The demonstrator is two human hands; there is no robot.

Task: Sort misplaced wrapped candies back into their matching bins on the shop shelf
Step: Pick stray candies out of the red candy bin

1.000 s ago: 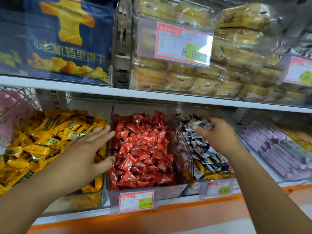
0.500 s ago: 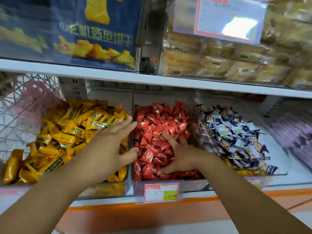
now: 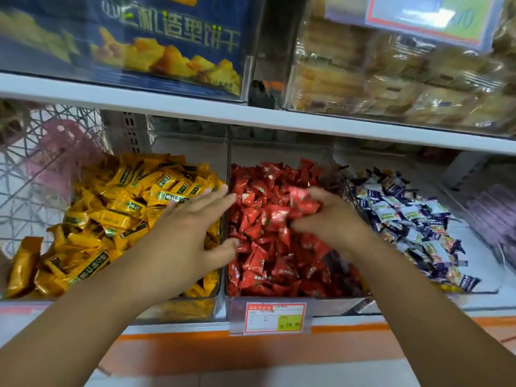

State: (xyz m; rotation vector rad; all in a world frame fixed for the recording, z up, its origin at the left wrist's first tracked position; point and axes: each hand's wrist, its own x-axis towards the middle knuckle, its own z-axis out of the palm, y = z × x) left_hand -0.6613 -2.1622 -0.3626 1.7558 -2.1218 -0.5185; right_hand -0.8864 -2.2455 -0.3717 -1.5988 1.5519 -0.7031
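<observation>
Three clear bins sit side by side on the lower shelf. The left bin (image 3: 215, 298) is full of yellow wrapped candies (image 3: 117, 208), the middle bin (image 3: 279, 301) of red wrapped candies (image 3: 259, 261), the right one of blue-and-white wrapped candies (image 3: 413, 219). My left hand (image 3: 192, 236) lies flat with straight fingers on the yellow candies at the divider, its thumb over the red bin's edge. My right hand (image 3: 326, 219) hovers over the red bin with fingers curled round a blurred bunch of red candies (image 3: 301, 202).
A white shelf board (image 3: 279, 118) runs just above the bins, carrying a blue biscuit box (image 3: 167, 43) and a clear case of wrapped cakes (image 3: 391, 74). A price tag (image 3: 275, 317) hangs on the red bin's front. A wire basket (image 3: 33, 174) stands at the left.
My right hand went from the blue-and-white bin into the red bin, dug in, and now lifts up with red candies. My left hand stayed on the yellow candies.
</observation>
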